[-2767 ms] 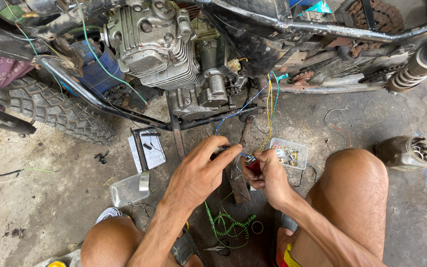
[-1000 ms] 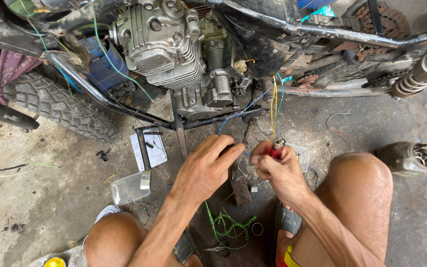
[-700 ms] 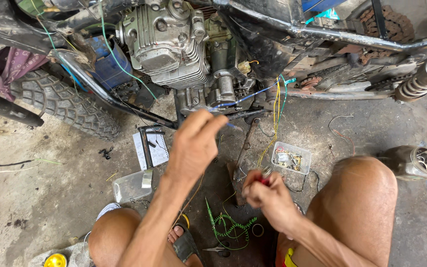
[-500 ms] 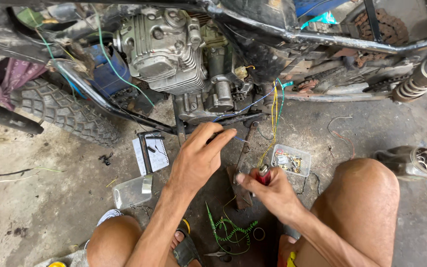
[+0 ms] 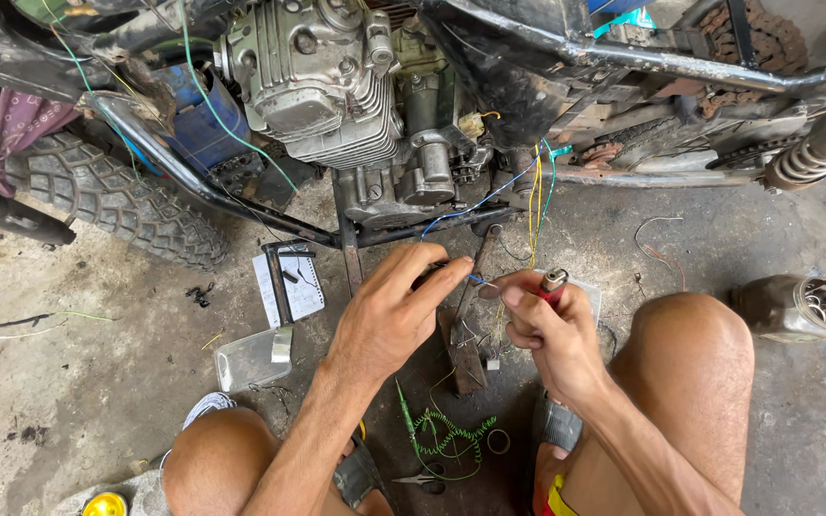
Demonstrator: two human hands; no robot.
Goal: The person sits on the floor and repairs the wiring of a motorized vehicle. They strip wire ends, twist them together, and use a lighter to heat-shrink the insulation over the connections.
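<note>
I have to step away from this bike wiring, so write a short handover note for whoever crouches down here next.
Left hand: fingertips pinched on the thin blue wire that runs up to the grey finned engine.
Right hand: closed round a small red lighter with a metal top, held upright beside the wire end; no flame visible.
On the floor: coiled green wire, small pliers, clear plastic box.
Done: wire end brought to the lighter.
Left: whether the joint is finished cannot be told; yellow wires hang loose.

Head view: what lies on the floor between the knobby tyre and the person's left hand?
In the head view, between the knobby tyre and the left hand lie a white card under a black bracket and a clear plastic container on the concrete floor.
</note>
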